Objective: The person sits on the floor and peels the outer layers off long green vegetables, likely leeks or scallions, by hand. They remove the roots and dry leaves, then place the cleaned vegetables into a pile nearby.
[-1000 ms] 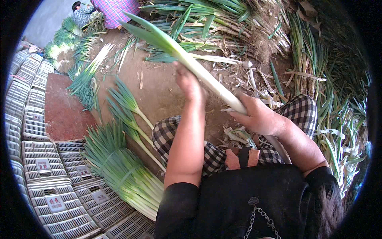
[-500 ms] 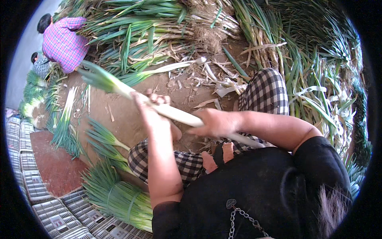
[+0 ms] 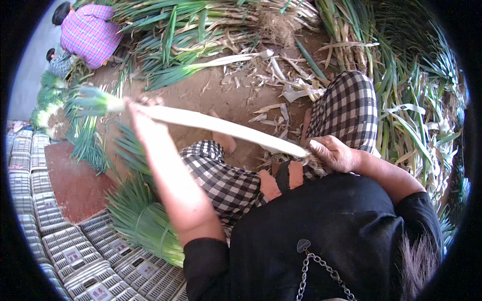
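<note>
Black shirt, checked trousers

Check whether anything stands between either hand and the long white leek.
Nothing visible does: the left hand grasps the leek near its green leaves, and the right hand is at its root end.

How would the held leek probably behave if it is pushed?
The leek is probably stiff: its white stem runs almost straight, unsupported midway. Its green leaves, splayed apart, would likely flex more. The stem looks rounded, so once laid down it may roll.
</note>
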Demonstrator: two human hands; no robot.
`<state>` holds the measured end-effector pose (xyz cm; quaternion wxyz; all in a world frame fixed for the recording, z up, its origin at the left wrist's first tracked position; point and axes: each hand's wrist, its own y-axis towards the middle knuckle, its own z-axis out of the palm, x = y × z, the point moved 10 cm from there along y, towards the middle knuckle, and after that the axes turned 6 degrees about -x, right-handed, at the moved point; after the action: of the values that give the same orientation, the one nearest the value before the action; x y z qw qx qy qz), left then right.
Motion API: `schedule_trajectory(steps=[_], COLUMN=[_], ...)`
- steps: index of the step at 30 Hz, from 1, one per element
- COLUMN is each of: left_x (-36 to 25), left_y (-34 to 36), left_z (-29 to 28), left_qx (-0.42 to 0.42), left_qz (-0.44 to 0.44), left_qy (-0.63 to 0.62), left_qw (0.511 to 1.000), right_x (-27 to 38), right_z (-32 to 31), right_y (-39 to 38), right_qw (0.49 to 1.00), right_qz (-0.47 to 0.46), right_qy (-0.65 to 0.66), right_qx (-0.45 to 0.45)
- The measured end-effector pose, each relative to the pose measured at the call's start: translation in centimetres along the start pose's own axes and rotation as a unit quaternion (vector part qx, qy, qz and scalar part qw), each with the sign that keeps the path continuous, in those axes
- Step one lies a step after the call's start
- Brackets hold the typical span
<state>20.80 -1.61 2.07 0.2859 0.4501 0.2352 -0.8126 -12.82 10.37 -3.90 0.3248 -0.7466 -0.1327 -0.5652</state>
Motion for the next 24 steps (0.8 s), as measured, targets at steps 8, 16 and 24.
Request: schedule_trajectory(steps=[8, 16, 24], left_x=[-11.4, -6.1, 8.5], left_y=[10.2, 4.7, 0.4], left_z=[-20.4, -29.6, -0.5], left_qx=[-0.117, -0.191, 0.347], left_qz=[-0.004, -0.062, 0.038], left_qy=[0.207, 0.761, 0.711], left_qw=[0.971, 0.616, 0.610], right_x=[1.3, -0.4, -19.2], right_z=[-9.5, -20.8, -28.5], right_y=[-1.9, -6.6, -9.0], right_qw=[0.975, 0.882, 0.825], right_qz=[-0.047, -0.020, 0.224], right_qy=[-0.080, -0.129, -0.228], right_qx=[-0.202, -0.453, -0.466])
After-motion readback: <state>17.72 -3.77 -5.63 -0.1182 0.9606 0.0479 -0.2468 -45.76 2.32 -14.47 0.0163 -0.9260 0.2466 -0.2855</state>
